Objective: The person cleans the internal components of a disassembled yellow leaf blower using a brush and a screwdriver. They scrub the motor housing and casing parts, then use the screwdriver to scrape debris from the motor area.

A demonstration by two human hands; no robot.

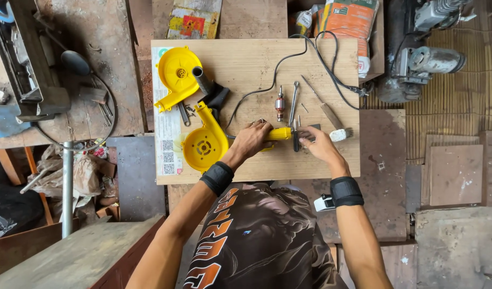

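Left hand (251, 140) has its fingers wrapped round a yellow handle (278, 134) lying on the worktop (246, 64) — right hand (319, 144) meets it at the far end, fingers pinched on a dark part (296, 140). Just beyond the fingers: a wrench (293, 104) and a brush (331, 119).

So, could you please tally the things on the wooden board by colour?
Yellow: 3 (shell, shell, handle under the left hand)
Black: 2 (nozzle, cable)
Metal: 2 (wrench, rotor)
Wood-handled: 1 (brush)
Total: 8
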